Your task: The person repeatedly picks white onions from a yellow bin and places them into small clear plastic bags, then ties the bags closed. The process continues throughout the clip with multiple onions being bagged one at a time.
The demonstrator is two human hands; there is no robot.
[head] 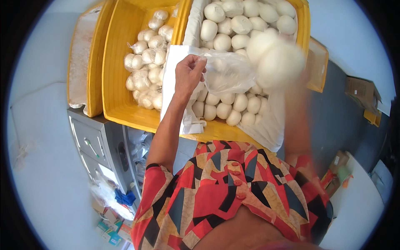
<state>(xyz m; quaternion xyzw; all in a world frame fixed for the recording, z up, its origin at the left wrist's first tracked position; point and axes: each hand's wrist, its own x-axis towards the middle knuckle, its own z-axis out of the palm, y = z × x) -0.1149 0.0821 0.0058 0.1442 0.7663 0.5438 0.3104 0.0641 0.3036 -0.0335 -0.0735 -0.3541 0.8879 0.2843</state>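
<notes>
My left hand [190,73] pinches the edge of a clear plastic bag [229,73], which spreads to the right over the round white steamed buns [223,111]. Two more buns [281,64], badly blurred, are in my right hand [300,82] just right of the bag's far end. That hand is mostly hidden behind them. Beneath both hands stands a yellow plastic crate [302,18] lined with white cloth [270,131] and full of loose buns. A stack of white plastic bags [172,67] lies over the crate's left side, under my left wrist.
Left of it, a second yellow crate [117,72] holds several bagged buns [142,78]. A yellow crate or lid with a white inner face [82,59] leans at the far left, above a grey metal cabinet [90,137]. Cardboard boxes [359,90] sit at right.
</notes>
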